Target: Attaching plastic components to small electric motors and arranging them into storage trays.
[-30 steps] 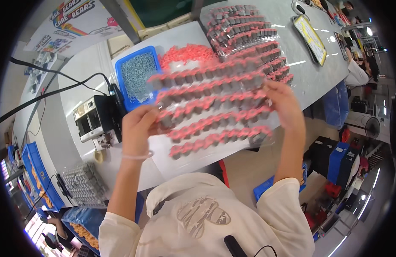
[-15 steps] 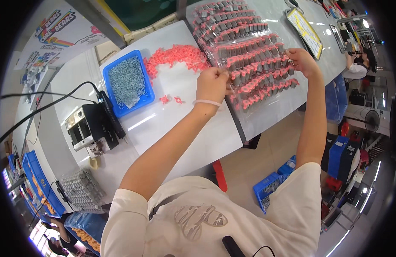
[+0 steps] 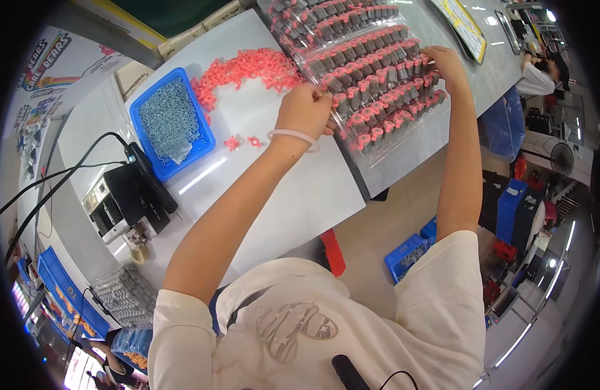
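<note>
My left hand [image 3: 304,112] has its fingers closed on the left edge of a clear plastic tray [image 3: 372,155]. The opposite edge is pinched by my right hand [image 3: 444,65]. Rows of small grey parts with pink tops [image 3: 379,86] stand in this tray, which looks slightly tilted toward me. Behind it lies more clear packaging with similar grey and pink parts [image 3: 339,25]. To the left of my left hand is a heap of pink plastic pieces [image 3: 248,70]. Two loose pink pieces, one [image 3: 232,143] beside the other [image 3: 254,141], lie on the white table.
A blue tray [image 3: 207,142] holds many small screws [image 3: 171,120]. Left of it sit a black corded tool [image 3: 150,175] and a black-and-white device [image 3: 111,201]. A yellow sheet on a board [image 3: 465,29] lies far right. Blue bins [image 3: 407,257] stand on the floor.
The tray's near side now shows more of the pink tops, its tilt having changed. Both hands keep their hold on its edges. The whole view has shifted slightly.
</note>
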A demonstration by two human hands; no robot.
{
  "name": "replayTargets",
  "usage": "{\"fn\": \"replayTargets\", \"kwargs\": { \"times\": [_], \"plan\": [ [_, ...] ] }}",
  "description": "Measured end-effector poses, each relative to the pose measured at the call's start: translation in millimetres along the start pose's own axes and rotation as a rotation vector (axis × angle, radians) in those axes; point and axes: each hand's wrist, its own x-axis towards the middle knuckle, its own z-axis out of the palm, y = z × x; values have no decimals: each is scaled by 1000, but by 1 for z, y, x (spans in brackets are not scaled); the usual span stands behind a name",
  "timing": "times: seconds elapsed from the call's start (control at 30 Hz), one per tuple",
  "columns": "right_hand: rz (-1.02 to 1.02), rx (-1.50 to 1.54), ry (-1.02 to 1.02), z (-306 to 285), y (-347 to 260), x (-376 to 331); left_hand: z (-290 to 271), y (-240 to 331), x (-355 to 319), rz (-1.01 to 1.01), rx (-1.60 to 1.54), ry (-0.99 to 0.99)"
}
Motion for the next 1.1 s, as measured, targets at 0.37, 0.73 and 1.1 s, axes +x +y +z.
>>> {"fn": "replayTargets", "kwargs": {
  "times": [0.37,0.73,1.1],
  "plan": [
    [-416,41,708,46,10,-108,-51,-48,-48,97,45,13],
    [-986,15,-14,209,-30,-296,-127,-172,-152,-235,107,112],
    [-485,363,0,202,-56,-217,-140,-192,-197,-212,53,211]
  ]
}}
